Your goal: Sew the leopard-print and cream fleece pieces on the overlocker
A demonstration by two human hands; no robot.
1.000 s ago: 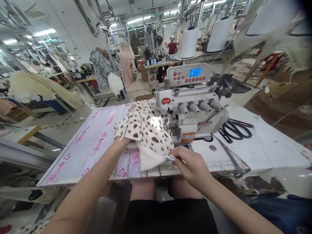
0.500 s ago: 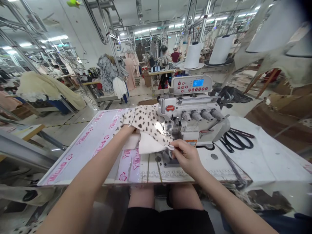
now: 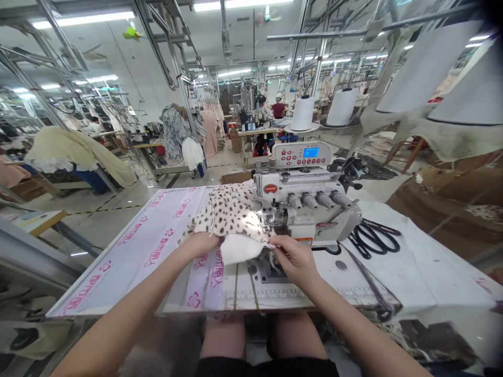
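Note:
A cream fleece-like fabric with dark spots (image 3: 231,209) lies at the sewing head of a white overlock machine (image 3: 306,201), its plain white underside (image 3: 240,250) turned up at the near edge. My right hand (image 3: 294,259) pinches the corner of this fabric just in front of the presser-foot area. At the fabric's left part, my left hand (image 3: 205,243) is closed on the near fold, its fingertips partly hidden by the cloth. The lamp lights the cloth brightly beside the needle area, where the needle itself cannot be made out.
Black-handled scissors (image 3: 373,238) and a dark strap lie right of the machine. White thread cones (image 3: 302,113) stand behind it. Printed plastic film (image 3: 157,235) covers the table's left side. Farther back are garment piles, racks and people at other stations.
The camera view has tilted up, so the machine and table sit lower. My left hand has drawn slightly nearer the fold's front edge; the right still pinches the corner.

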